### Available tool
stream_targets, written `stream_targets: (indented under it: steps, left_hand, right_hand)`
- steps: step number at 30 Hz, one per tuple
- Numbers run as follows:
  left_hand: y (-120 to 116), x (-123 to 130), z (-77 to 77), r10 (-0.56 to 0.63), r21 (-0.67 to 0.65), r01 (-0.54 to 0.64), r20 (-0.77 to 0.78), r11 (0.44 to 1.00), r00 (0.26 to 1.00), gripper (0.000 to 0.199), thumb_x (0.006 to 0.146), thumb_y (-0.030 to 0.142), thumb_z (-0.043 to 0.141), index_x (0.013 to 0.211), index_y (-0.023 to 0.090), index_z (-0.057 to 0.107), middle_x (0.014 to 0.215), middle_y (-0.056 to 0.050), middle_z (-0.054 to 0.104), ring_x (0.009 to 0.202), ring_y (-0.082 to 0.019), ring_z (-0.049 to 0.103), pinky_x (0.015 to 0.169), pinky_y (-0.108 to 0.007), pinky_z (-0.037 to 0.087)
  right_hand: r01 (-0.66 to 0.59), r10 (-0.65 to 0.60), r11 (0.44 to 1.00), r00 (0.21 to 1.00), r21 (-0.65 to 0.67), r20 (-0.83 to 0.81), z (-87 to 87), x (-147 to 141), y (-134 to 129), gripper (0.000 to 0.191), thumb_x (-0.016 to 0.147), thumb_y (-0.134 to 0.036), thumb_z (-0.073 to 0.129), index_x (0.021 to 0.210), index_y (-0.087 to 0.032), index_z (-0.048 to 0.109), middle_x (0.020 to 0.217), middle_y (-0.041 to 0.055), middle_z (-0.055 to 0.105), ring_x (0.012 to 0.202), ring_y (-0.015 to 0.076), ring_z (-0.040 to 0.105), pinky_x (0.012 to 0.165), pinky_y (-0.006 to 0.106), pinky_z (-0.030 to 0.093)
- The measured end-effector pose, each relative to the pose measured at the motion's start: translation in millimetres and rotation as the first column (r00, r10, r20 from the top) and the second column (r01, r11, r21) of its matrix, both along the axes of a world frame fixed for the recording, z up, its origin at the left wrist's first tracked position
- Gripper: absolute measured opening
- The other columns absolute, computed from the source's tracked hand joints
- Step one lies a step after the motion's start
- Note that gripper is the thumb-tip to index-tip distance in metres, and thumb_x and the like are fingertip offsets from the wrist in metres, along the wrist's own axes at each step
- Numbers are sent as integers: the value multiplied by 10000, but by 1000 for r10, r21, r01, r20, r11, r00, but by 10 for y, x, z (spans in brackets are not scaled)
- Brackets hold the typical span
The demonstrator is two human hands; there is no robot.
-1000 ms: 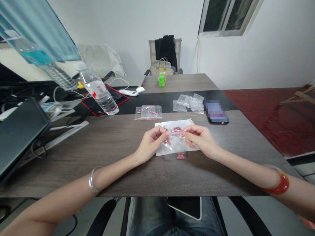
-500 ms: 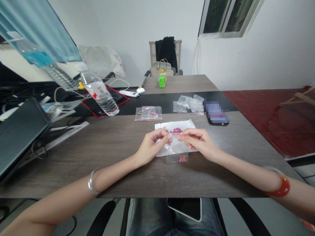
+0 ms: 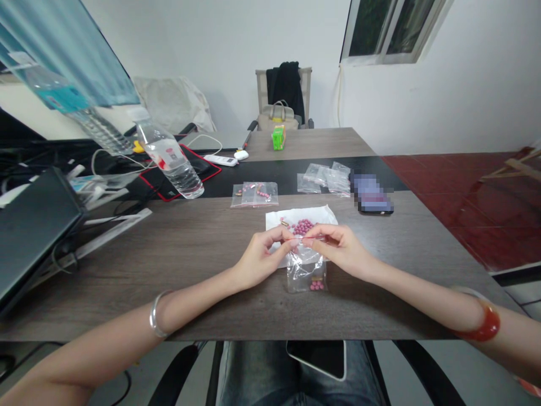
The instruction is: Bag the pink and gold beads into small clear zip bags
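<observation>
Now closer together, both hands [image 3: 264,256] [image 3: 344,252] in apparent pinch on the clear bag [image 3: 301,277].

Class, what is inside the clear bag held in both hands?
The bag holds pink beads and a gold-coloured piece near its lower right corner. The left hand and right hand cover parts of its top, so anything behind them is hidden.

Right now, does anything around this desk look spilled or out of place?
Nothing looks spilled; the loose beads lie on white paper. The white-edged device on the lap seems oddly placed: it could slide off.
</observation>
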State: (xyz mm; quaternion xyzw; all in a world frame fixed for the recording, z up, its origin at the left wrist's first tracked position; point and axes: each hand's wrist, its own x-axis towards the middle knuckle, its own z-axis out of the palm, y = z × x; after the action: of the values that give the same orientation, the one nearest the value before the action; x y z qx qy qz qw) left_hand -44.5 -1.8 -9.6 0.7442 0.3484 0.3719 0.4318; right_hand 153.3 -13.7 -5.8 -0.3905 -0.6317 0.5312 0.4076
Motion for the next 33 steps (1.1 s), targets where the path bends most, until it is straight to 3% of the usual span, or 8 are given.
stream_targets:
  steps: [3, 7, 12, 17, 26, 33]
  left_hand:
    - [5, 0, 0, -14, -13, 14, 7, 1000, 1000, 220, 891, 308, 565, 745, 155, 624, 712, -18, 625, 685, -125, 552, 688, -259, 438]
    - [14, -4, -4, -36, -34, 36, 5, 999, 999, 221, 898, 333, 561, 783, 158, 631, 735, -23, 623, 717, -136, 551, 704, -266, 442]
    - [29, -17, -4, 25, -50, -22, 56, 998, 998, 218, 901, 322, 556, 778, 151, 610, 740, -12, 594, 712, -128, 530, 696, -254, 428]
    - [37, -20, -21, 29, 17, -29, 40, 999, 999, 198, 892, 302, 571, 765, 152, 596, 733, -2, 580, 700, -119, 510, 684, -242, 409]
    - [17, -26, -39, 23, 91, -18, -44, 996, 999, 202, 908, 297, 554, 763, 161, 588, 723, 5, 589, 683, -114, 521, 670, -233, 414]
    - [-6, -7, -4, 79, 79, -80, 11, 994, 997, 246, 905, 347, 556, 749, 160, 585, 707, -10, 594, 677, -124, 537, 656, -239, 425]
  right_hand:
    - [11, -12, 1000, 1000, 12, 11, -13, 1, -9, 205, 808, -387, 664, 792, -183, 667, 778, 16, 656, 677, 126, 572, 644, 271, 468]
    - [20, -20, 1000, 1000, 11, 9, -30, -7, -15, 201, 811, -382, 659, 801, -182, 663, 775, 19, 657, 655, 124, 560, 603, 263, 463]
    - [80, -79, 997, 996, 18, -33, -57, -17, -3, 187, 790, -369, 681, 790, -182, 672, 750, 8, 645, 622, 112, 536, 581, 257, 433]
    - [68, -67, 997, 997, 23, -32, -52, -16, -3, 168, 775, -359, 701, 813, -195, 691, 819, 18, 674, 707, 134, 580, 650, 278, 458]
    - [54, -63, 992, 995, 112, 74, -27, -18, -30, 193, 835, -371, 635, 782, -188, 669, 736, 2, 633, 610, 107, 504, 561, 251, 389]
    - [159, -160, 984, 987, 77, 10, -23, -32, -26, 234, 752, -418, 725, 729, -187, 710, 724, 22, 681, 647, 135, 560, 603, 273, 437]
